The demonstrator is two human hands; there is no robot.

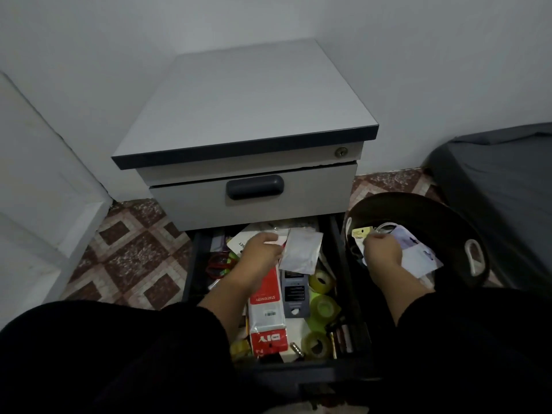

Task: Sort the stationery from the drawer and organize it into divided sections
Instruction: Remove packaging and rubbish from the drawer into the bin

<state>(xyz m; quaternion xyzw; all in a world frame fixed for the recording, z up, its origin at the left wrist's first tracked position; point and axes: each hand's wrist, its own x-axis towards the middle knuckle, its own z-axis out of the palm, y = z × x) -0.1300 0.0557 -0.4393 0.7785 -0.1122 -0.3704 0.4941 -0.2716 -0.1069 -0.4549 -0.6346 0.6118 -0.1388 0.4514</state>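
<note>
Low in the frame's centre, the left hand (260, 254) pinches a silvery packet (301, 250) at its fingertips, over the open drawer (349, 282) cluttered with tape rolls (321, 281). Right of it, the right hand (382, 253) curls round white packets (418, 255) inside the dark basket (448, 228).
</note>
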